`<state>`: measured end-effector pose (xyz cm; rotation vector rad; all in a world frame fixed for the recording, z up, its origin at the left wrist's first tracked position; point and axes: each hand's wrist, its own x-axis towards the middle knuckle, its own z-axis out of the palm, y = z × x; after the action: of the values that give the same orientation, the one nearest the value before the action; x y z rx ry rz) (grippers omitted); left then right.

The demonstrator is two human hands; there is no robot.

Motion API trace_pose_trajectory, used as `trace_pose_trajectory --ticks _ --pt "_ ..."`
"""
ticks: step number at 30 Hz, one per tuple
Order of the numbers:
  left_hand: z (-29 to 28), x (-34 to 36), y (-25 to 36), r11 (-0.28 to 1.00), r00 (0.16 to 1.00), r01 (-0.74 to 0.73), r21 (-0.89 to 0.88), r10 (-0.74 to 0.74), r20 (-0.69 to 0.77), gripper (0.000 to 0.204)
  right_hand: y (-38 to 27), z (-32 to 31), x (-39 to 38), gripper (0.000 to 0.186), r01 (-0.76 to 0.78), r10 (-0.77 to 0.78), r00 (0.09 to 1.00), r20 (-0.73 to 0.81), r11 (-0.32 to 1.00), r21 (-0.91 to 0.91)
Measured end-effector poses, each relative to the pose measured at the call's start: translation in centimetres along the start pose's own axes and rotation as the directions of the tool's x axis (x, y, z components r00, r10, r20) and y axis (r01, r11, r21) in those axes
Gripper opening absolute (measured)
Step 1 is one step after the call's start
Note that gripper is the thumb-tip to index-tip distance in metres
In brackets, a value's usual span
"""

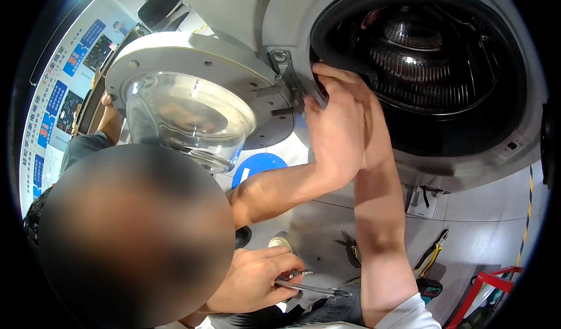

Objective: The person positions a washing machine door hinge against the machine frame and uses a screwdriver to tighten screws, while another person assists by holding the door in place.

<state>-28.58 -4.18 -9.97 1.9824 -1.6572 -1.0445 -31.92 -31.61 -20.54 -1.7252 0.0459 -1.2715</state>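
Observation:
My right hand point(362, 89) reaches up to the left edge of a washing machine's black rubber door seal point(467, 145), its fingers bent over the rim. Another person's hand point(336, 133) overlaps it, with fingertips tucked in at the same edge, so part of my grip is hidden. Low in the view, my left hand point(257, 276) is closed around a slim silver metal tool point(318, 288); its exact kind is unclear. Behind the seal shows the metal drum point(415, 66). The round door point(187, 54) with its clear glass bowl point(181, 109) hangs open on the hinge point(281, 66).
A co-worker leans in from the left, head blurred. On the tiled floor lie yellow-and-black pliers point(431, 253), another pair of pliers point(350, 250) and a dark power tool point(429, 289). A red frame point(482, 285) stands at lower right. Printed panels point(64, 104) line the far left.

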Motion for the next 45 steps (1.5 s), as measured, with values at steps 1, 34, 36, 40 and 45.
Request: trace_pose_trajectory --ticks 1,34,36,40,45 --pt "0.1 0.3 0.0 1.000 1.000 -0.003 0.002 0.003 0.017 0.014 1.5 -0.1 0.3 0.042 0.039 -0.040 0.999 0.002 0.991 0.129" --pt "1.6 2.4 1.9 0.998 0.994 0.025 -0.050 -0.019 0.108 0.022 12.3 1.1 4.7 0.059 -0.589 0.571 0.783 0.249 0.549 0.593" --pt "1.7 2.3 1.9 0.998 0.996 0.013 -0.054 -0.008 0.090 0.022 12.9 1.5 4.6 0.054 -0.600 0.573 0.780 0.253 0.568 0.564" --pt "1.7 2.4 1.5 0.999 0.993 -0.011 -0.037 0.015 0.119 0.022 6.5 1.1 4.5 0.037 -0.606 0.621 0.777 0.100 0.698 0.382" --pt "2.1 2.3 1.5 0.999 0.994 -0.026 -0.047 0.031 0.106 0.021 0.9 0.6 4.0 0.031 -0.442 0.456 0.887 0.077 0.885 -0.146"
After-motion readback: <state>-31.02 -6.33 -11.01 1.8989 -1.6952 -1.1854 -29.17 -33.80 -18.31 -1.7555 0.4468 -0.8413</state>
